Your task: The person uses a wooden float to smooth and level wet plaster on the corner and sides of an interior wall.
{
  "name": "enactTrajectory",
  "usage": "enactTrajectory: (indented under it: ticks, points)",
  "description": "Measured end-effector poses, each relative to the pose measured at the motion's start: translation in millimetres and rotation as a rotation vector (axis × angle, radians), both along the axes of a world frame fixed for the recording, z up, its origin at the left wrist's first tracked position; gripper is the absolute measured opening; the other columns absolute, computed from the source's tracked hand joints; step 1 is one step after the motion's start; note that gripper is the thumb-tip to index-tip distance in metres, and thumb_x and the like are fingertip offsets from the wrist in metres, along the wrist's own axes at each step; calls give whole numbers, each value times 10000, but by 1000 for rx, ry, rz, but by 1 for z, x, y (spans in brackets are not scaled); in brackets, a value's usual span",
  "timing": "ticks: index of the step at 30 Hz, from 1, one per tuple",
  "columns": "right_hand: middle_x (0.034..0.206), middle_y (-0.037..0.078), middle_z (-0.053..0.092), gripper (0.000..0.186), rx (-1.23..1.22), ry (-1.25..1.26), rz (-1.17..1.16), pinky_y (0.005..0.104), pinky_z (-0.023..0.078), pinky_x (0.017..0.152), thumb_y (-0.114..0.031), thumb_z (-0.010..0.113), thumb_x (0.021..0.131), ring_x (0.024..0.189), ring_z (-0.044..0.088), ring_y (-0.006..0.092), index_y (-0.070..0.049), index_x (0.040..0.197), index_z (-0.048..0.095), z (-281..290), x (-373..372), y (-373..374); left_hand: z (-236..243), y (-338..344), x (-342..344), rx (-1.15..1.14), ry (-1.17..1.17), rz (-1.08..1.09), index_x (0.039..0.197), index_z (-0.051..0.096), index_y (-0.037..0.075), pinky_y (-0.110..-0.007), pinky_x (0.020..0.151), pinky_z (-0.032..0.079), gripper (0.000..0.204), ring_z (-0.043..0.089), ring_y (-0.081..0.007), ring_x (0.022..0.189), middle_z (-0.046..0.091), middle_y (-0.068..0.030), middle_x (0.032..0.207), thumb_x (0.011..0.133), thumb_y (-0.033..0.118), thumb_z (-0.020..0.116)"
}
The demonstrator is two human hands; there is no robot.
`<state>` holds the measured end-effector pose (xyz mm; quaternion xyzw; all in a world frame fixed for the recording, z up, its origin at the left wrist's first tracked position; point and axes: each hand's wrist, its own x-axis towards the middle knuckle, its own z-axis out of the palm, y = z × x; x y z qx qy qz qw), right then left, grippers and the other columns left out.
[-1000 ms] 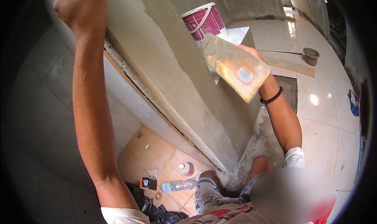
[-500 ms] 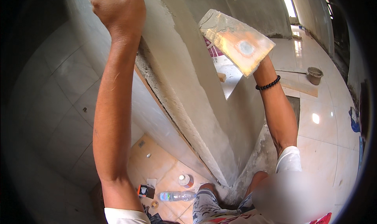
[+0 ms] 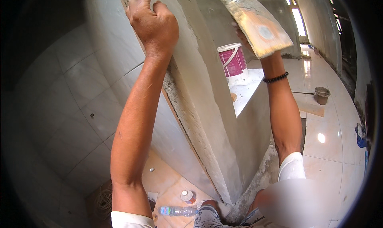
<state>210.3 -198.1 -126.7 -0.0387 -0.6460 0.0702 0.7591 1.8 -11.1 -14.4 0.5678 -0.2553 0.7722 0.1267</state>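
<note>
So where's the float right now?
In the head view, the float is at upper right of centre, held in the right hand, above the purple bucket.

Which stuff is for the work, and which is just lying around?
Seems part of the work:
grey-smeared board, held in the right hand
grey wall, with the left hand near its edge

Seems just lying about:
clear plastic bottle on the floor
flat tan strip on the floor

I can't tell about the purple-and-white bucket.
</note>
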Motion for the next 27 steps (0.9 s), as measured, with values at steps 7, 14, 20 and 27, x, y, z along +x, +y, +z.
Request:
enactTrajectory:
  ticks: [7,14,20,27]
  points:
    - [1301,144,627,457,-2,-104,-345,338,558,959,-181,561,1000,1124,654,195,30,1396,473,-32,-5,-23,1,-9,-9,-88,60,1,1195,637,-47,-388,1147,336,391,488,-329,1323,540,-264,1350,828,-34,504]
    - [1370,129,576,694,-170,-115,-626,323,510,1011,-196,706,932,1231,591,191,47,1482,359,28,-94,-50,4,2,-14,56,217,72,1439,387,-41,-566,1193,151,621,231,-457,1456,291,-291,1530,866,83,594]
    - [1248,130,595,566,-6,-370,-1592,407,489,987,26,722,780,1145,596,267,-52,1327,599,129,-112,-45,3,6,-25,108,319,152,1519,286,-14,-523,1215,114,686,162,-439,1510,161,-310,1606,881,18,537]
    - [1152,90,591,517,-8,-739,-1931,413,510,880,7,684,791,1093,599,313,-242,1244,688,196,-83,-25,-1,8,-31,99,463,203,1514,270,35,-638,1176,77,711,71,-571,1481,69,-405,1578,847,-31,508]
